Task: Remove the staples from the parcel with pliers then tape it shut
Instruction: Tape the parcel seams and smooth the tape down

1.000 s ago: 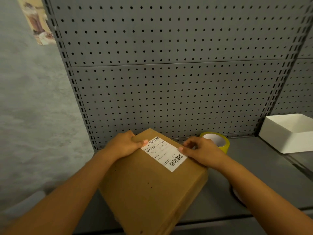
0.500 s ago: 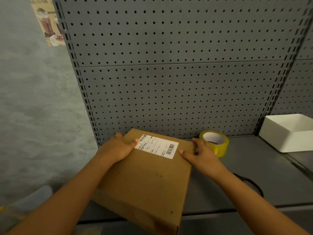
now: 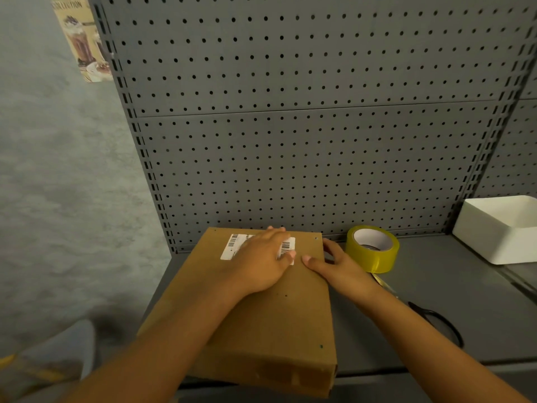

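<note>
Left hand [image 3: 261, 263]: flat, fingers extended, palm down on top face of the brown cardboard parcel [image 3: 261, 321], covering part of its white barcode shipping label [image 3: 232, 247]. Grips nothing.

Right hand [image 3: 340, 269]: at parcel's right edge, thumb lying on top face, fingers curled down over the side; holds the edge.

Parcel lies flat on the grey metal shelf [image 3: 436, 286], far end near the grey perforated back panel [image 3: 305, 155], near end overhanging shelf front.

Yellow roll of packing tape [image 3: 373, 251] stands just right of the right hand. White open rectangular tray [image 3: 499, 228] at far right. Black looped handle [image 3: 438, 321] partly visible beside right forearm; tool type indeterminate.
</note>
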Motion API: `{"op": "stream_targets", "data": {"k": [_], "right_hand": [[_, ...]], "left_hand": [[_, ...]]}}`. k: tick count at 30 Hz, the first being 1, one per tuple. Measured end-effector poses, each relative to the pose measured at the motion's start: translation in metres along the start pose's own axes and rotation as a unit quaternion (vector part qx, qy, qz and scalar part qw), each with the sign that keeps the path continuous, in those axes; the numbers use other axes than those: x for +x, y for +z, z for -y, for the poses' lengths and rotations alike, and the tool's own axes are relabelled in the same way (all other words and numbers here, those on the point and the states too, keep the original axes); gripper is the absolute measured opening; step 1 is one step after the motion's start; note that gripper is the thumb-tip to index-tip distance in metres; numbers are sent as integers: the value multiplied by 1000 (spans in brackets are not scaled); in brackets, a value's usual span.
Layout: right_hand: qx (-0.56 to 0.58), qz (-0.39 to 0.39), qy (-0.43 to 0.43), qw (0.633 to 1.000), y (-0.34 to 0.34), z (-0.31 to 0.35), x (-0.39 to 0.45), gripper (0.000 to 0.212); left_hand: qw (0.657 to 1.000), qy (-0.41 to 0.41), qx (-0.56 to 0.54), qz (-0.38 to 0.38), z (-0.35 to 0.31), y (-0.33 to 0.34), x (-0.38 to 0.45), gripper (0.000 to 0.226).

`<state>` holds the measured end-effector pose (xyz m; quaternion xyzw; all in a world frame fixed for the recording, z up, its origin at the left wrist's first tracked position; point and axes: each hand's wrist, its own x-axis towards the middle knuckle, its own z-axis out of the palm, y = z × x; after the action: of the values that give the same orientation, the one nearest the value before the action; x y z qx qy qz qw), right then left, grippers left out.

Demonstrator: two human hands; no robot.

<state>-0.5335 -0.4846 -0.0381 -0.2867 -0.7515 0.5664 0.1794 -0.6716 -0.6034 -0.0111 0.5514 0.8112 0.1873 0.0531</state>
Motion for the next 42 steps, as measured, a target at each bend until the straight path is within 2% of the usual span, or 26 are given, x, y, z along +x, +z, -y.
{"op": "stream_targets", "data": {"k": [2,6,19,25,35,42], "right_hand": [[2,19,-3,1000,-2,-2,4,72],[17,36,-20,999,-4,-5,11,67],[39,16,-35,998,-3,-12,20,57],[71,15,-34,997,2,-10,27,51],[106,60,-55,991,6,-9,25,42],[105,64,-45,991,5,-11,29,54]], "left_hand": [[999,25,-8,26,-7,2,6,51],[998,33,22,47,-13,2,17,49],[986,93,138,-9,2,4,40,44],[987,91,129,-36,12,7,42,44],[986,95,122,-54,18,10,43,41],[985,86,119,-87,17,15,41,41]]}}
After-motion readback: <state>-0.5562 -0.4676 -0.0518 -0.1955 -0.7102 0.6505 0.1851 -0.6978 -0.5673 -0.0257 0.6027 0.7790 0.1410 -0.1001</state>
